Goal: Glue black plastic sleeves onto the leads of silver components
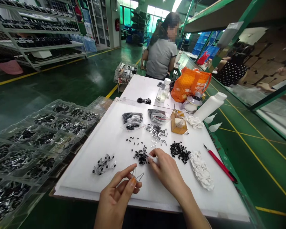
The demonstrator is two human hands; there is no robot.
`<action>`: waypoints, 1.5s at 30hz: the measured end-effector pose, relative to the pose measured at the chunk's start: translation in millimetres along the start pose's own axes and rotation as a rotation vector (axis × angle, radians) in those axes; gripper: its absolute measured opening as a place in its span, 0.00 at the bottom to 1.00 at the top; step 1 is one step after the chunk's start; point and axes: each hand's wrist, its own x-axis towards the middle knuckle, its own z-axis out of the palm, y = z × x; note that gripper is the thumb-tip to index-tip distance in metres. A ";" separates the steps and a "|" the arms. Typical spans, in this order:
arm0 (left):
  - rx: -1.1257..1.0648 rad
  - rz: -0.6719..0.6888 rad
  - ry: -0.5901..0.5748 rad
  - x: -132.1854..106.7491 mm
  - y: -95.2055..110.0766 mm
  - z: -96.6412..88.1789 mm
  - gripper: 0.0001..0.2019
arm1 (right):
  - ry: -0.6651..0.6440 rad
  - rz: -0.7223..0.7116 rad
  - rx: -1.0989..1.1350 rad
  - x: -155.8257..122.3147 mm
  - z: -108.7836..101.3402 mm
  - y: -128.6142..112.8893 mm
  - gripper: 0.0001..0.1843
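My left hand (124, 186) pinches a bent metal wire clip (138, 175) between thumb and fingertips. My right hand (165, 168) is closed on a slim, pale, pointed tool (153, 157); its kind is mostly hidden by the fingers. The tool's tip reaches the edge of a pile of small black pieces (140, 155). Left of it lies a group of wire clips with black ends (104, 164). Beyond the hands is a heap of bent black and silver wire clips (157, 131). A second pile of black pieces (180, 152) sits to the right.
Crumpled white tissue (201, 170) and a red-handled knife (220, 163) lie right. Farther back are two plastic bags of black parts (132, 119), an amber box (178, 125), a white bottle (211, 105) and an orange bag (190, 83). Compartment trays (38, 140) stand left. A person (160, 54) sits ahead.
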 end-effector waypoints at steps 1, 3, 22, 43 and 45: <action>0.008 0.003 0.004 0.4 -0.4 -0.5 0.23 | 0.014 0.015 0.036 0.1 -1.6 1.7 0.05; 0.023 0.007 0.006 1.2 -1.9 -1.1 0.23 | 0.039 0.045 0.111 0.8 -4.2 4.8 0.06; -0.079 -0.016 -0.011 0.7 -6.3 7.9 0.23 | 0.169 0.243 1.263 -34.4 -10.0 15.9 0.21; 0.124 0.068 -0.134 -4.9 -8.0 24.8 0.16 | 0.114 0.152 1.725 -86.4 -22.8 -0.7 0.03; 0.149 0.082 -0.111 -6.8 -6.5 25.5 0.15 | 0.161 0.156 1.651 -88.4 -22.8 -0.5 0.03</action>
